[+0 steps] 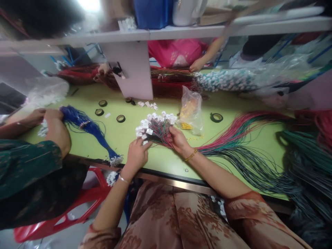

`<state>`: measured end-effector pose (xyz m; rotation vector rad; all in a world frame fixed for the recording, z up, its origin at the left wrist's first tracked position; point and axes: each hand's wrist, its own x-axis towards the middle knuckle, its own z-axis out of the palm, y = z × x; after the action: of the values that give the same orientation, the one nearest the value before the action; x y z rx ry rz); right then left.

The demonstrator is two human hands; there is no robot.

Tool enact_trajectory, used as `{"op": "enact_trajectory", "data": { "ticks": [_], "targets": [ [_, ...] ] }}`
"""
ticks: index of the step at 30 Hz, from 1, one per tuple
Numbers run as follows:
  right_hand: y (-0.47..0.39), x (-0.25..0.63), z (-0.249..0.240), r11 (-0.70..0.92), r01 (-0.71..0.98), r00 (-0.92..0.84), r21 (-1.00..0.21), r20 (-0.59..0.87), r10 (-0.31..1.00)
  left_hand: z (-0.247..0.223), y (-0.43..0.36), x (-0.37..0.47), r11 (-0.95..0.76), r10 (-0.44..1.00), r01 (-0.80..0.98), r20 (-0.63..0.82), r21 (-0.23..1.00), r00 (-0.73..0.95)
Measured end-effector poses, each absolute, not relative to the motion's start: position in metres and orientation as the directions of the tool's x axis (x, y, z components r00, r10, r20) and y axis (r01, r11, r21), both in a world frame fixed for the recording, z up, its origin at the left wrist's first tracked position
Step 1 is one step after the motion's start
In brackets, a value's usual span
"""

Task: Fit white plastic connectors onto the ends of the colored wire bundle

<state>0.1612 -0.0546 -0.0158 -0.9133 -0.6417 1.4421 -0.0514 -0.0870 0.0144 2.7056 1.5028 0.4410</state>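
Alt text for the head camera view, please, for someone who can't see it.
A person's left hand and right hand work at a bundle of thin wires tipped with white connectors on a green table. A bag of yellow pieces lies beyond; at left, a co-worker's hands handle blue wires.

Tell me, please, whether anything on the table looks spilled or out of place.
A few yellow bits lie loose by the clear bag, as if spilled, and a small round piece sits alone near the table's front edge.
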Motion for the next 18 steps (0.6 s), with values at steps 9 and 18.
{"op": "enact_trajectory", "data": {
  "ticks": [9,18],
  "targets": [
    [-0.079,0.144,0.001,0.186,-0.141,0.162,-0.972,0.163,0.973,0.017,-0.144,0.006,-0.457,0.872,0.508,0.482,0.730,0.091],
    [-0.109,0.160,0.014,0.570,0.550,-0.325,-0.611,0.472,0.820,0.031,-0.086,0.034,-0.213,0.959,0.334,0.262,0.918,-0.111]
  ]
}}
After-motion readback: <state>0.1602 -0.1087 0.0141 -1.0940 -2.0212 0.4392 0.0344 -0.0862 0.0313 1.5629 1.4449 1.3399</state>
